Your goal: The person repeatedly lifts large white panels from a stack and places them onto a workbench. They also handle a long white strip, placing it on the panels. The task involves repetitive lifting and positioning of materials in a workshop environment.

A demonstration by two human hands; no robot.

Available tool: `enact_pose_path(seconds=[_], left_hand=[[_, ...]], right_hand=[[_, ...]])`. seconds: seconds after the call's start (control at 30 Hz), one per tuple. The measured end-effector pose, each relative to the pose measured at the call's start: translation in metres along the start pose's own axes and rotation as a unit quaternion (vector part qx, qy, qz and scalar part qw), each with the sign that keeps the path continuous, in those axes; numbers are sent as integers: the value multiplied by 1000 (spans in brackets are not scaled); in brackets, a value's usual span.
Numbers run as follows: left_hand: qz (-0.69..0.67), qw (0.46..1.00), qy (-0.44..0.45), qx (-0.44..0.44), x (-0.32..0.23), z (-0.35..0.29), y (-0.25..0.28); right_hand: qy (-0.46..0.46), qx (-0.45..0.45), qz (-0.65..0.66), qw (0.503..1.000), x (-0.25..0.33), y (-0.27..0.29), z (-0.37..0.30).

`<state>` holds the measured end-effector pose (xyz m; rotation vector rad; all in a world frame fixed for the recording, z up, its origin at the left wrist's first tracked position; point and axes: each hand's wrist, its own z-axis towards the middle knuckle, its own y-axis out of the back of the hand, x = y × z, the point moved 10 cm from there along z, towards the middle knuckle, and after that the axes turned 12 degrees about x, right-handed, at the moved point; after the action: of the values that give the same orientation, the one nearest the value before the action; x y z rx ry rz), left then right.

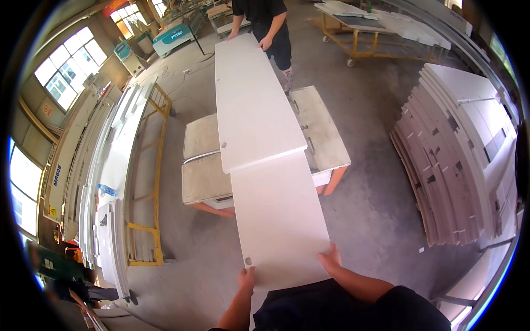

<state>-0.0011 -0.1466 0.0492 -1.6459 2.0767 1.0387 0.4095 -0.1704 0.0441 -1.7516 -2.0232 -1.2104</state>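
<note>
Dusty workshop floor, padded cart surface underneath. Left hand and right hand, fingers clamped on long white panel's near end, steadying it under the shorter panel. Co-worker's hand minding far end.

Left hand, right hand grip lower white panel — co-worker holds upper panel.

Long white panel, flat, under another

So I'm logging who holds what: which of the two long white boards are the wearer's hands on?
The lower board, nearest the camera: left hand and right hand grip its near end. The upper board overlaps it and is held by a co-worker.
</note>
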Motion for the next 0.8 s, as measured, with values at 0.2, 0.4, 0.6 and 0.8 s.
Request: enact_pose_path(seconds=[0.2, 0.4, 0.6, 0.8], left_hand=[[35, 998, -3, 46, 21, 23, 5], [7, 998, 4, 70, 14, 42, 0], [-13, 995, 8, 102, 70, 102, -16], [-120, 977, 4, 174, 49, 92, -27]], right_hand=[[6, 14, 9, 1000, 6, 6, 1], [-21, 67, 99, 993, -45, -6, 34], [-80, 106, 124, 983, -48, -19, 23], [-121, 72, 114, 983, -32, -17, 4]])
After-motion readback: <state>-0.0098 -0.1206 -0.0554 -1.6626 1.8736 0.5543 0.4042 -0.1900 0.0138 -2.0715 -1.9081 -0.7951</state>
